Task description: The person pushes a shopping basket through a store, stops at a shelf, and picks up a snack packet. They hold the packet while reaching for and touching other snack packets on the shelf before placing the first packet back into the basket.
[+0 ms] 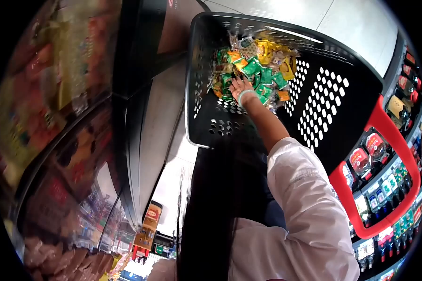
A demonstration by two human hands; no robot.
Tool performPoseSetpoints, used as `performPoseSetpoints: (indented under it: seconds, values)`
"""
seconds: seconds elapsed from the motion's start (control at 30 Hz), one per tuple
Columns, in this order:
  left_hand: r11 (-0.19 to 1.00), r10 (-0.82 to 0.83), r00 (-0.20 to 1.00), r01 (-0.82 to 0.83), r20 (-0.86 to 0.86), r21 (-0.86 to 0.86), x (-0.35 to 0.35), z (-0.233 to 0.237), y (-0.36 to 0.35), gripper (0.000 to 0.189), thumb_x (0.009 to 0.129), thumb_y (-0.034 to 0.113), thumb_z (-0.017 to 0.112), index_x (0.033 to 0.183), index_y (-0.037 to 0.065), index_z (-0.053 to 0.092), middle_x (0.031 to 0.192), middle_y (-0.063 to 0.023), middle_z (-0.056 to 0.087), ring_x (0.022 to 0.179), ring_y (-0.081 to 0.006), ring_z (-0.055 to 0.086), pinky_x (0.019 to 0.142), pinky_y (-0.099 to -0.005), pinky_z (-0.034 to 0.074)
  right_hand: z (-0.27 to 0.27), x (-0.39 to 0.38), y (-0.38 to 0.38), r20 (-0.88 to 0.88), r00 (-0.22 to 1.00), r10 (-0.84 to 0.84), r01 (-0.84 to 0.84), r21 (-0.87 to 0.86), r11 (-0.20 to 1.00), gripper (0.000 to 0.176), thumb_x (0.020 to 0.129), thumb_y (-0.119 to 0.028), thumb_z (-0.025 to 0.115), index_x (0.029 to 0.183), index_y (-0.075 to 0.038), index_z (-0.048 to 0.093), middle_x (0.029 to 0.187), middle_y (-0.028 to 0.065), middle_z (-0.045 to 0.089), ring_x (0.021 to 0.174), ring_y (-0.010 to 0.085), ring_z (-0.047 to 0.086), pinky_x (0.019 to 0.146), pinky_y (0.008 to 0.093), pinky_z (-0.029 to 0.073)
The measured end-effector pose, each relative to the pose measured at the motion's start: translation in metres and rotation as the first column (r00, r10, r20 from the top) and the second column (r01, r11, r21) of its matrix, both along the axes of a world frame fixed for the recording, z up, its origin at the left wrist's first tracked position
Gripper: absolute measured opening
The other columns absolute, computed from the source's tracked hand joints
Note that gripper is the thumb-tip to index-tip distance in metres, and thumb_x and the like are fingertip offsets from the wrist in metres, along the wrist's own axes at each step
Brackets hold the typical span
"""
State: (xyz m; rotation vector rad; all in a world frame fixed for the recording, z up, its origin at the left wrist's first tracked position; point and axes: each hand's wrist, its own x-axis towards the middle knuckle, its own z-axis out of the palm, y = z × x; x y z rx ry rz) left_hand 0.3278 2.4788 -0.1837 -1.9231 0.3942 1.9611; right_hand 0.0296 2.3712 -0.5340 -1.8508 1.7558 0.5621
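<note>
My right hand point(242, 90) reaches down into a black shopping basket point(328, 154) and rests on a heap of small wrapped packets. A pale green band point(244, 95) circles the wrist. The fingers look slightly bent and apart, touching the packets, with no packet clearly gripped; their tips are partly lost among the wrappers. Around the hand lie green packets point(252, 67) and orange ones point(283, 96). Yellow packets point(263, 50) and clear-wrapped pieces sit toward the far side. My left hand is out of view.
The basket's red handle point(410, 164) hangs to the right, in front of shelves with bottles point(361, 159). To the left stands a dark display case point(140, 117) with blurred goods. Pale floor tiles point(351, 23) show beyond the basket. Dark hair point(206, 210) hangs across the lower middle.
</note>
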Motion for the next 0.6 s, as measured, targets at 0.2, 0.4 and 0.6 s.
performPoseSetpoints:
  seconds: [0.2, 0.4, 0.6]
  values:
    - [0.999, 0.037, 0.999, -0.038, -0.022, -0.037, -0.069, 0.033, -0.052, 0.026, 0.096, 0.026, 0.051, 0.11, 0.005, 0.059, 0.091, -0.0067, 0.065, 0.079, -0.0132, 0.06, 0.073, -0.0263, 0.051, 0.012, -0.006, -0.009, 0.037, 0.999, 0.005, -0.008, 0.088, 0.996, 0.032, 0.084, -0.017, 0.041, 0.11, -0.017, 0.059, 0.121, 0.0048, 0.048, 0.106, 0.0203, 0.045, 0.088, 0.0381, 0.031]
    - [0.995, 0.1, 0.993, -0.102, -0.06, -0.016, -0.016, -0.009, 0.001, 0.025, 0.096, 0.024, 0.05, 0.109, 0.004, 0.058, 0.09, -0.0064, 0.064, 0.079, -0.0132, 0.06, 0.072, -0.0261, 0.05, 0.0, -0.013, -0.004, 0.089, 0.969, -0.231, 0.182, 0.38, 0.907, 0.035, 0.085, -0.023, 0.041, 0.117, -0.011, 0.049, 0.109, 0.0056, 0.052, 0.101, 0.0222, 0.046, 0.091, 0.0345, 0.031]
    - [0.995, 0.073, 0.993, -0.079, -0.089, -0.065, -0.049, 0.022, -0.028, 0.025, 0.096, 0.025, 0.05, 0.109, 0.004, 0.058, 0.09, -0.0066, 0.064, 0.079, -0.0131, 0.06, 0.072, -0.0264, 0.05, 0.059, -0.041, -0.005, -0.081, 0.994, -0.076, 0.093, 0.239, 0.966, 0.028, 0.084, -0.03, 0.05, 0.106, -0.022, 0.065, 0.125, 0.0052, 0.051, 0.117, 0.0237, 0.044, 0.099, 0.0419, 0.028]
